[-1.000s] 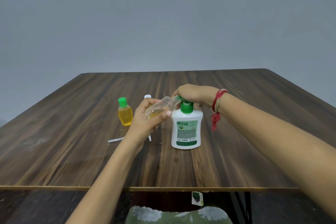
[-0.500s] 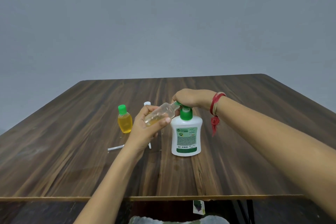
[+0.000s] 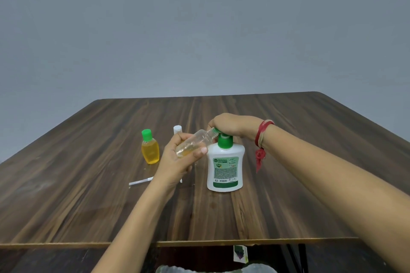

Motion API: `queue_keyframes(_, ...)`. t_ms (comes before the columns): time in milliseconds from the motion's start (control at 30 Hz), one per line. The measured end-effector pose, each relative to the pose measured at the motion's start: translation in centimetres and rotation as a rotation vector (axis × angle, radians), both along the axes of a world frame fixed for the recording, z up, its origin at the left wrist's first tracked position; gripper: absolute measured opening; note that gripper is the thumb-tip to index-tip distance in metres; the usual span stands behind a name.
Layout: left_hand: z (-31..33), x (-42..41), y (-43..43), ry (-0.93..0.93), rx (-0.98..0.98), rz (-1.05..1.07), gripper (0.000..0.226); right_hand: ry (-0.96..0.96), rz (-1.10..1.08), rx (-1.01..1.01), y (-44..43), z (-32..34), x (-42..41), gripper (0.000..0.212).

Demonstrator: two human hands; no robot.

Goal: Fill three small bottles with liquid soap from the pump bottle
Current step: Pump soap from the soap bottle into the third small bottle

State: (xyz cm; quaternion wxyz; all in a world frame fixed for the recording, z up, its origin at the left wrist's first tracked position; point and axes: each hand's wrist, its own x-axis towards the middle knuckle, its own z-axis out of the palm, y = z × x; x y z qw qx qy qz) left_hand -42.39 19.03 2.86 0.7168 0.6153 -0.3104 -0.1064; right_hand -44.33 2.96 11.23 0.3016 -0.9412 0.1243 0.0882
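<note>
Hardly anything has shifted in the last half second: the left grip [image 3: 179, 157] keeps its place, and the right grip [image 3: 233, 125] seems only a touch lower over the pump.

The left grip is clenched around a small clear plastic bottle [image 3: 195, 143], thumb across its near side. It holds the bottle off the table, tilted, with the neck raised to the right at the green spout. A little amber liquid lies in the bottle's lower end. The right grip is curled down over the green pump head of a white plastic pump bottle [image 3: 225, 166]. This pump bottle stands upright near the middle of the dark wood-grain table [image 3: 88, 195], its green and white label facing the near edge. A red thread band [image 3: 261, 133] circles the right wrist, with a tassel hanging from it.

Left of the left grip, well apart from the pump bottle, a small bottle of yellow liquid with a green cap [image 3: 150, 150] stands upright. Just beyond the left grip shows the white cap of another small bottle [image 3: 177, 129]; its body is hidden behind the hand. A thin white tube [image 3: 140, 182] lies flat on the table, left of the left wrist and nearer than the yellow bottle. A plain grey wall [image 3: 199, 29] rises behind the far edge
</note>
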Motion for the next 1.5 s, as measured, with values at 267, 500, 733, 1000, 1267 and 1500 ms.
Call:
queue_keyframes(267, 0.0, 0.1, -0.1, 0.004, -0.01, 0.009, 0.051, 0.019, -0.02, 0.027, -0.1, 0.1, 0.2, 0.018)
queue_keyframes(500, 0.2, -0.2, -0.2, 0.004, -0.029, -0.005, 0.052, 0.005, 0.017, -0.011, -0.2, 0.6, 0.5, 0.017)
queue_keyframes(733, 0.0, -0.3, -0.1, 0.006, -0.013, -0.005, 0.052, 0.005, 0.027, -0.023, 0.0, 0.5, 0.1, 0.02)
queue_keyframes(1000, -0.1, -0.1, -0.1, 0.01, -0.017, -0.01, 0.047, 0.02, 0.029, -0.04, 0.2, 0.5, -0.2, 0.021)
queue_keyframes(1267, 0.0, -0.2, 0.1, 0.005, -0.018, -0.019, 0.048, 0.002, 0.015, -0.026, 0.2, 0.3, -0.4, 0.019)
queue_keyframes(1500, 0.6, -0.1, 0.2, 0.003, -0.019, -0.007, 0.034, 0.007, 0.032, -0.06, 0.6, 0.8, -0.7, 0.018)
